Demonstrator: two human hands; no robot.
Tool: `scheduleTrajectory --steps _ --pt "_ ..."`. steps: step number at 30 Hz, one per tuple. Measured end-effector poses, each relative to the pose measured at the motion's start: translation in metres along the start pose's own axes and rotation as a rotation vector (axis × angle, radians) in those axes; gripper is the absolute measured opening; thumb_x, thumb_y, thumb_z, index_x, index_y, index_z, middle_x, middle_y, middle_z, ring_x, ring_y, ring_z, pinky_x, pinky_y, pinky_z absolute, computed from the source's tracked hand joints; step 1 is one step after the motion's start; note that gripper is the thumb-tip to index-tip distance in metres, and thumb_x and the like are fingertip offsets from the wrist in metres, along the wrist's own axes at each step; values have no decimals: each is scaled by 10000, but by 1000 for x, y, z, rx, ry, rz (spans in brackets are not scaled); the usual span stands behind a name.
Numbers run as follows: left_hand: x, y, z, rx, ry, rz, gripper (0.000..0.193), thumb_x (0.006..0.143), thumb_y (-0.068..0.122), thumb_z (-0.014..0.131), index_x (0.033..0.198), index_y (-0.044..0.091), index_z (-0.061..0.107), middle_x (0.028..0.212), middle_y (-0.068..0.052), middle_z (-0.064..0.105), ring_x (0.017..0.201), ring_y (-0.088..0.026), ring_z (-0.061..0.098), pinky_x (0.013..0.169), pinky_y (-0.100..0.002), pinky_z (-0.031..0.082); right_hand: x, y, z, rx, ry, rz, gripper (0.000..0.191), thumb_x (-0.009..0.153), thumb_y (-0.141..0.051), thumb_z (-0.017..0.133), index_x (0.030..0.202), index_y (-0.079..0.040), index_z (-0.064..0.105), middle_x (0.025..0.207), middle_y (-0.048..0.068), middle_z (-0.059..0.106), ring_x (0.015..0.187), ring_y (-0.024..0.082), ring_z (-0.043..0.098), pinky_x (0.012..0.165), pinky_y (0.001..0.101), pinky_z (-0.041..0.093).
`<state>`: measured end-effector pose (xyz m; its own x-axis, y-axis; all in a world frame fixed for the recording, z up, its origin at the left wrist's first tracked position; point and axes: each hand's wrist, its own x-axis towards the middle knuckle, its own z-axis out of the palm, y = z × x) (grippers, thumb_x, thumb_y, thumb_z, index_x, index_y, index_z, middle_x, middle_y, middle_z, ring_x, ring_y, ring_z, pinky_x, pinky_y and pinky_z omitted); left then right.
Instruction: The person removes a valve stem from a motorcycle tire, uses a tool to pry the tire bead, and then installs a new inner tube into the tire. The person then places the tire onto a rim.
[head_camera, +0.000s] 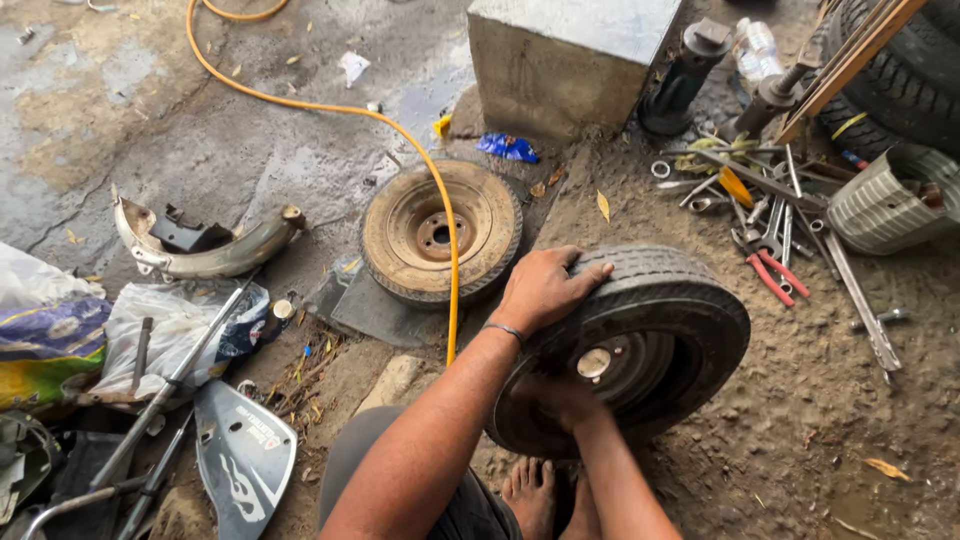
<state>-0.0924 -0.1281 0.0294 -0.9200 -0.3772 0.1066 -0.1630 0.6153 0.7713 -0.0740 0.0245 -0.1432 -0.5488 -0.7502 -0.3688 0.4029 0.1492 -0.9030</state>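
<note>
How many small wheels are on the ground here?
2. One small wheel stands tilted under the left hand and right hand; the other, a dusty wheel, lies flat beside the yellow hose. Larger tyres sit top right, partly cut off.
</note>
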Motion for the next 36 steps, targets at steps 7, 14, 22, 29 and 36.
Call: scheduleTrajectory --steps 7,14,22,29,36 --pt "6 -2 3 10 5 17 596 855 626 641 1008 65 771 895 -225 739 910 -405 709 801 -480 550 16 -28 -8 876 184 -284 794 658 -39 893 1375 -65 552 1214 61 650 1114 237 611 952 424 533" --pt "-12 34 5 53 -38 76 621 869 625 635 1160 86 734 1070 -211 742 1026 -397 700 880 -480 535 -26 33 28 316 117 -273 870 599 76 883 1376 -107 539 1264 11 644 1172 193 606 984 385 535" --pt "-6 39 2 79 -156 16 646 878 644 603 1138 66 727 1118 -217 735 1046 -401 694 909 -494 529 -25 -45 -17 1074 202 -376 742 890 -721 494 1316 -126 614 1210 69 700 1078 275 661 942 479 543" --pt "11 12 12 96 -8 76 600 908 605 603 1072 47 751 1003 -236 736 992 -412 697 887 -503 527 -3 19 27 41 -20 -153 628 826 -395 696 1343 -74 544 1300 74 626 1183 249 571 1038 429 480" --pt "9 4 11 71 -13 76 573 909 585 609 1042 48 758 1003 -230 739 992 -414 694 873 -489 539 16 -22 -16 612 115 -276 630 896 -372 684 1395 -20 530 1357 110 587 1250 272 530 1099 436 434"
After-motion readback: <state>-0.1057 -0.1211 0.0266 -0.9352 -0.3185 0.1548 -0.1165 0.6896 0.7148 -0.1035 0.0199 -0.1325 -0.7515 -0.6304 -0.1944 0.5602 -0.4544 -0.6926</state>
